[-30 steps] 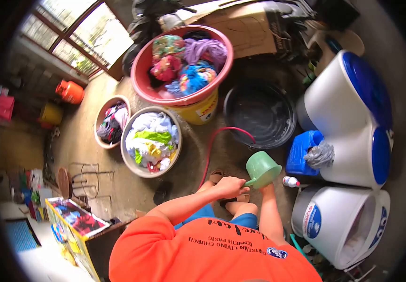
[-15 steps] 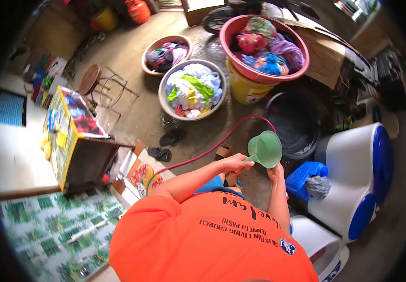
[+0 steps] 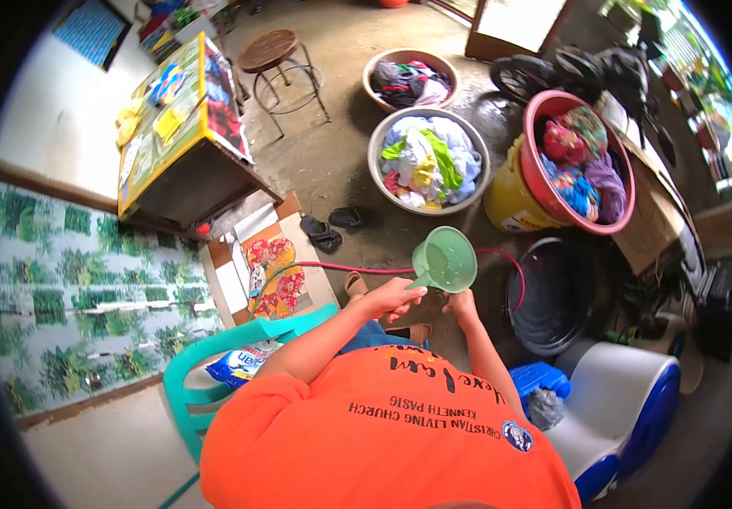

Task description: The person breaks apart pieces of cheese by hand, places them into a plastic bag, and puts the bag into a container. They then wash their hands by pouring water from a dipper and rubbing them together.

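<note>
A light green plastic water dipper (image 3: 455, 254) is held out in front of my orange shirt, its mouth facing up. The inside looks wet, with bright specks. My left hand (image 3: 396, 298) is closed around the handle. My right hand (image 3: 459, 304) is by the near underside of the bowl, fingers curled; what they grip is hidden. To the right on the floor sits a black basin (image 3: 544, 327). A pink hose (image 3: 319, 265) passes behind the dipper and reaches over the basin's rim.
Laundry fills a grey basin (image 3: 486, 165), a smaller tan basin (image 3: 453, 72) and a red tub (image 3: 629, 199) on a yellow bucket (image 3: 506, 195). A teal chair (image 3: 181, 373) stands at my left, a blue jug (image 3: 536, 382) at my right. Black slippers (image 3: 324, 235) lie ahead.
The view has turned, so the surroundings sit farther right. The dipper and both hands have moved left, away from the black basin. The teal chair has come into view.
</note>
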{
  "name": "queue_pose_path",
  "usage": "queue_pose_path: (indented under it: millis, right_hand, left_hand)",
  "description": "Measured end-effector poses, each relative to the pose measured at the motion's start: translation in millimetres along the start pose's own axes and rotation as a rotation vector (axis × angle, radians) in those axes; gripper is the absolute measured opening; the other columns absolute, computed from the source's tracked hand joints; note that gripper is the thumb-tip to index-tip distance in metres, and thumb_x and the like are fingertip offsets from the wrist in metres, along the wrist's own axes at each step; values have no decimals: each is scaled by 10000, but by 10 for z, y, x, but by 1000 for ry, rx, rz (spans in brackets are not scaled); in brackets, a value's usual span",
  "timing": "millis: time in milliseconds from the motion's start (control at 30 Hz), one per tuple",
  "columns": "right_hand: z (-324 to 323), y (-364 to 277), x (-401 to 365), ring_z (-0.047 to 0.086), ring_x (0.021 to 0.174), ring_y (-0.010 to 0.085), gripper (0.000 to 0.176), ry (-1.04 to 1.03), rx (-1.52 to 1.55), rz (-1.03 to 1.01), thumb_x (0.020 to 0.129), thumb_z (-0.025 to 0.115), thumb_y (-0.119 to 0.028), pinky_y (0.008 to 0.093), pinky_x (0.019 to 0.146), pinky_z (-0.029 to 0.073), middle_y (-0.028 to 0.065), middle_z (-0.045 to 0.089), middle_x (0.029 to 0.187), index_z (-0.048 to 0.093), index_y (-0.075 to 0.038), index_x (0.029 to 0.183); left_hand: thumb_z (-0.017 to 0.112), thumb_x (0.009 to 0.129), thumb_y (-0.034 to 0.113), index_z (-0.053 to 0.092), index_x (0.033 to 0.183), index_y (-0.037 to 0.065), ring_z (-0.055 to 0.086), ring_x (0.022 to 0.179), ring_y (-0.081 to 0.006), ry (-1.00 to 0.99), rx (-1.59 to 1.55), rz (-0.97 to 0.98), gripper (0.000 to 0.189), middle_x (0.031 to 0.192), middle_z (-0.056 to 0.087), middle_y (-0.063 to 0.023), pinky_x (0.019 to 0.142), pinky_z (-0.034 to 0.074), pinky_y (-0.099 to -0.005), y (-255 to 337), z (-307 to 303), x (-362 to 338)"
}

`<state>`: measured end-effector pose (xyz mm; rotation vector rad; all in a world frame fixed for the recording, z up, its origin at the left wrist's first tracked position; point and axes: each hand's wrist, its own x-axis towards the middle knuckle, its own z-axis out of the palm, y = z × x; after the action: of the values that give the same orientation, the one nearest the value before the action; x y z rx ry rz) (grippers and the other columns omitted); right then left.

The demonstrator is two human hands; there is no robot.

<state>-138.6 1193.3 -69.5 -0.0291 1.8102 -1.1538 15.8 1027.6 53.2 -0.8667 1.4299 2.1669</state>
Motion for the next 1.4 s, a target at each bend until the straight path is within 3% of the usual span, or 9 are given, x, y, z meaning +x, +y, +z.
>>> queue_pose_path:
  millis: [133, 267, 400, 567, 700, 900, 1000, 1300, 1400]
  right_hand:
    - [726, -337, 353, 642, 753, 222, 141, -63, -278, -250, 858, 488, -111, 344, 629, 472, 127, 594, 747, 583, -12, 891]
    - [1369, -1104, 468, 532, 641, 259, 51, 207, -298, -637, 810, 471, 10, 351, 630, 445, 147, 514, 688, 518, -3, 826]
    - [2222, -2082, 327, 566, 717, 349, 41, -12, -504, -1097, 824, 503, -39, 405, 674, 457, 179, 546, 787, 526, -19, 850]
    - [3426, -2413, 1049, 628, 838, 346, 149, -172, -1111, -1279, 791, 534, -60, 452, 742, 508, 170, 622, 884, 591, -20, 922]
    - [4161, -2485, 1571, 659, 713, 352, 141, -598, -1575, -1138, 753, 561, -94, 436, 646, 529, 188, 671, 820, 662, -35, 831]
    - [4680, -3139, 1439, 663, 715, 341, 145, -410, -1481, -973, 753, 574, -123, 412, 678, 537, 175, 667, 782, 668, -29, 812]
    - [4937, -3057, 2108, 667, 724, 337, 161, -450, -1427, -1268, 750, 575, -152, 417, 690, 541, 168, 669, 774, 676, -38, 804]
    - [5858, -4482, 2739, 652, 928, 330, 238, -674, -1660, -830, 830, 573, -214, 407, 804, 529, 167, 665, 1005, 674, -73, 993]
    - [6152, -4803, 3226, 649, 922, 342, 247, -833, -1799, -1064, 848, 544, -197, 413, 804, 525, 163, 664, 1008, 657, -83, 1036]
  left_hand:
    - [571, 919, 382, 510, 845, 53, 322, 317, -56, 180, -152, 54, 342, 460, 367, 35, 277, 300, -231, -42, -577, -303]
    - [578, 917, 366, 509, 839, 46, 323, 314, -58, 327, -207, 99, 337, 471, 377, 24, 268, 295, -239, -74, -1232, -550]
    - [567, 924, 370, 523, 886, 33, 314, 321, -50, 394, -205, 165, 342, 469, 361, 38, 271, 297, -230, 9, -1874, -836]
    - [582, 917, 359, 509, 851, 36, 338, 316, -57, 404, -316, 263, 338, 462, 365, 34, 277, 303, -232, 203, -2440, -1112]
    - [579, 919, 354, 494, 819, 40, 351, 304, -72, 428, -375, 304, 341, 449, 369, 25, 281, 303, -241, 322, -2822, -1164]
    - [583, 912, 370, 496, 826, 35, 352, 303, -81, 496, -413, 336, 357, 444, 371, 22, 284, 302, -244, 500, -3430, -1129]
    - [586, 909, 377, 498, 832, 35, 356, 306, -82, 513, -418, 323, 361, 453, 381, 18, 291, 309, -245, 638, -3820, -1085]
    - [589, 909, 354, 522, 836, 29, 371, 332, -79, 544, -474, 307, 340, 486, 405, 14, 299, 290, -242, 1421, -5229, -709]
    - [588, 909, 354, 524, 841, 29, 369, 332, -79, 584, -491, 296, 339, 481, 395, 17, 299, 287, -240, 1769, -5714, -573]
